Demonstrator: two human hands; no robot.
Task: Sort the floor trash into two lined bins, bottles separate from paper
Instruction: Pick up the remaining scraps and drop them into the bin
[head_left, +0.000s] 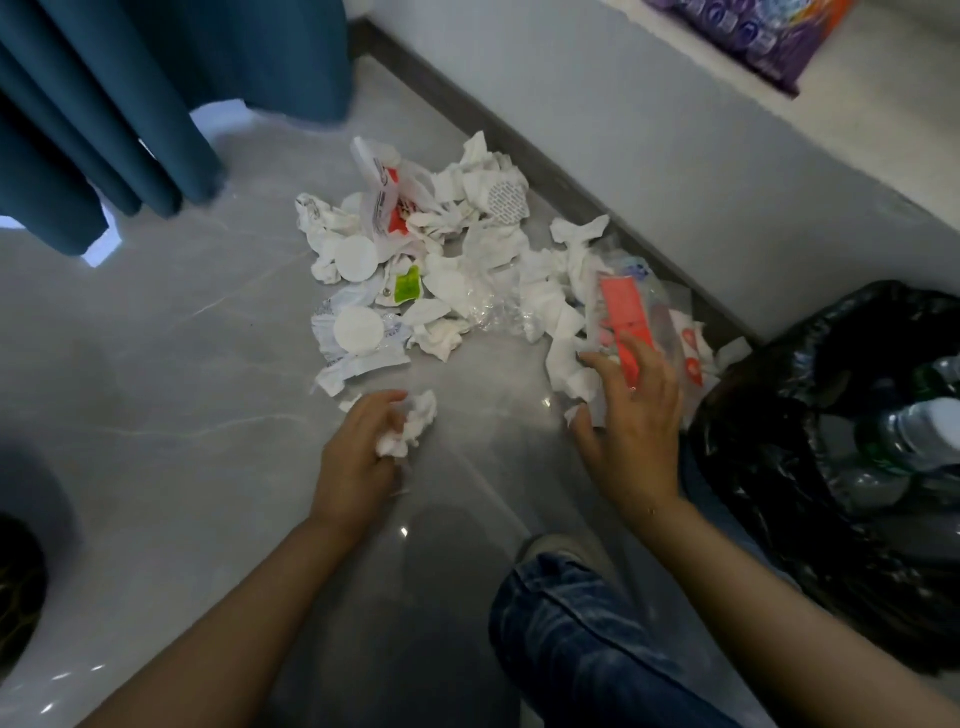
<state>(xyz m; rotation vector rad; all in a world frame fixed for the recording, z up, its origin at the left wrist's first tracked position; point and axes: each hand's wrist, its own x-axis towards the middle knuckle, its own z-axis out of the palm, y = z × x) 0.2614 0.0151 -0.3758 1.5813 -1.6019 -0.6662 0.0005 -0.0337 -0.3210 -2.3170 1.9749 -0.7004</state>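
The room is dim and a bit grey. Bright light comes in from under the blue curtain at the top left and makes a pale patch on the shiny floor. Small white glints shine on the floor near the bottom. The black bin bag on the right is very dark, with little shiny spots. The white paper pile looks brightest. Straight lines bend near the edges. The right hand looks a little blurry.

Grey tiled floor: crumpled paper pile, black-lined bin.
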